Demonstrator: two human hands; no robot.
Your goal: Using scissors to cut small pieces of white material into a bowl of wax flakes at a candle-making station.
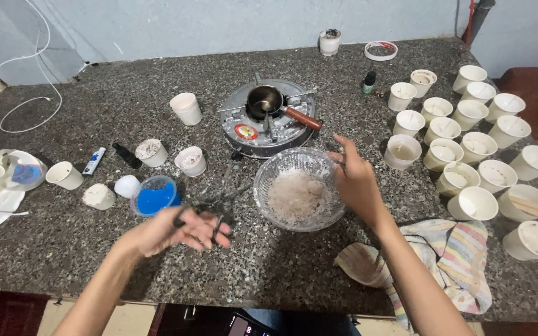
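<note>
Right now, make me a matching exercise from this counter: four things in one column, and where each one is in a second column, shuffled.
Things
1. glass bowl
2. small pan
3. striped cloth
4. scissors

Places
A. on the round stove
B. in the left hand
C. at the counter's near edge, under the right forearm
D. touched at its rim by the right hand

Pairs: 1-D, 2-A, 3-C, 4-B

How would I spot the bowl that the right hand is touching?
Find the round metal stove mid-counter with a small pot on it. Just in front sits the bowl, with the right hand at its rim. It is clear patterned glass holding pale flakes, unlike the white paper cups around.
</note>
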